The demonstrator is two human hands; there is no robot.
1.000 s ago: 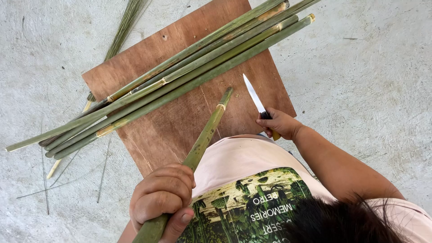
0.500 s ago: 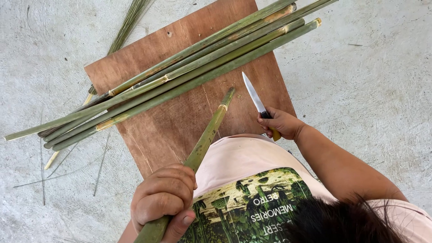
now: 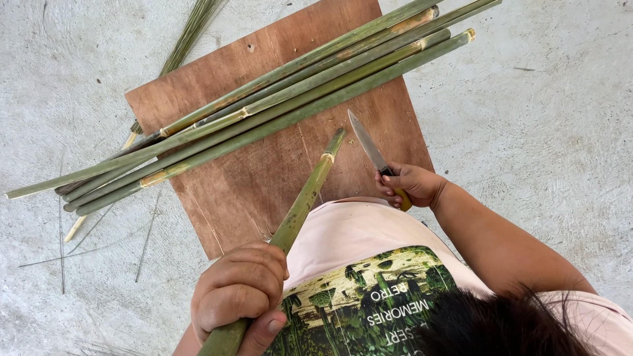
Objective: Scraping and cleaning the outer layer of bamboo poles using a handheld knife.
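The left hand is closest, low in the view. Its fingers are wrapped tight around a green bamboo stick. The stick goes up and away from the hand at a slant. Its far tip rests over the brown wooden board, just below the pile of sticks.

A bit farther, the right hand is curled shut around the yellow handle of a small knife. The shiny blade points up and away. It sits just beside the tip of the held stick, but I cannot tell if it touches it. Both hands are close to the person's pink shirt, which has a green picture on it.

The board lies flat on the grey concrete floor. Across its far half lies a bundle of long green bamboo sticks, side by side and touching. They stick out past the board on both sides.

Farthest away, some thin green strips lie on the floor past the board's far corner. A few thin slivers lie on the floor beside the board.
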